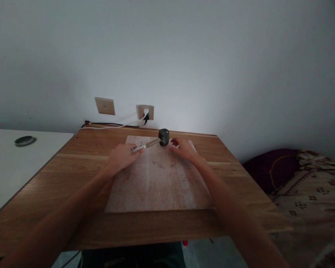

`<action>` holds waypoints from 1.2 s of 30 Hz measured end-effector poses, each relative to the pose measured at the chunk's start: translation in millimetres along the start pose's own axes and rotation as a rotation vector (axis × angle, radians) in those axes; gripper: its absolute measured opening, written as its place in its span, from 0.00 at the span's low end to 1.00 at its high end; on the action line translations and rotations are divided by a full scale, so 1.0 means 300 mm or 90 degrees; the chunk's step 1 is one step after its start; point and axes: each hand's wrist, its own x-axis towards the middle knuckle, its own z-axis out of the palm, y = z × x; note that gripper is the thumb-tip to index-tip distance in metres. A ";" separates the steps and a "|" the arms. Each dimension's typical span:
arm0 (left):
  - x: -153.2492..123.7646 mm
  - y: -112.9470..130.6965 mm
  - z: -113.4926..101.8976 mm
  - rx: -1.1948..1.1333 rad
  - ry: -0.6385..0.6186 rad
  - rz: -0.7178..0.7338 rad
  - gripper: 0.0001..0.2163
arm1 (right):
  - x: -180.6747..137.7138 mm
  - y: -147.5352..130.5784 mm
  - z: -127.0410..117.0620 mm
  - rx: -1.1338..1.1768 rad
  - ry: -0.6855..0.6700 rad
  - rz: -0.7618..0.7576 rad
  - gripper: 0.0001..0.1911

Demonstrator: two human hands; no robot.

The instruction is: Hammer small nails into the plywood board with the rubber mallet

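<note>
My left hand (125, 154) is closed around the handle of a mallet (163, 137) with a dark, blocky head. The handle slants up to the right, and the head is near the far edge of a pale board (153, 190). Just right of the mallet head is my right hand (183, 148), its fingers apart and curved, with nothing visible between them. Several small nails (161, 166) lie loose on the board below the mallet. More tiny bits near the board's far edge are too small to make out.
The board rests on a wooden table (80, 163) against the wall. Cables (111, 125) run along its back edge to a wall socket (145, 111). At left, a white surface (13, 163) carries a dark round object (25, 140). Patterned fabric (307, 193) lies at right.
</note>
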 end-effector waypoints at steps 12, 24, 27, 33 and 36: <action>0.001 -0.012 -0.001 -0.013 -0.012 -0.008 0.31 | -0.142 0.011 -0.028 0.051 -0.240 -0.166 0.04; -0.012 -0.016 0.030 -0.059 0.000 0.000 0.30 | 0.044 0.017 -0.037 -0.112 -0.068 -0.023 0.13; -0.005 -0.027 0.036 -0.084 0.010 0.007 0.31 | 0.056 -0.017 -0.035 -0.147 -0.085 -0.029 0.14; 0.005 -0.038 0.045 -0.108 0.017 0.003 0.31 | 0.077 -0.041 -0.022 -0.183 -0.100 -0.037 0.17; 0.003 -0.036 0.042 -0.111 0.018 0.008 0.31 | 0.085 -0.034 -0.008 -0.181 -0.101 -0.032 0.16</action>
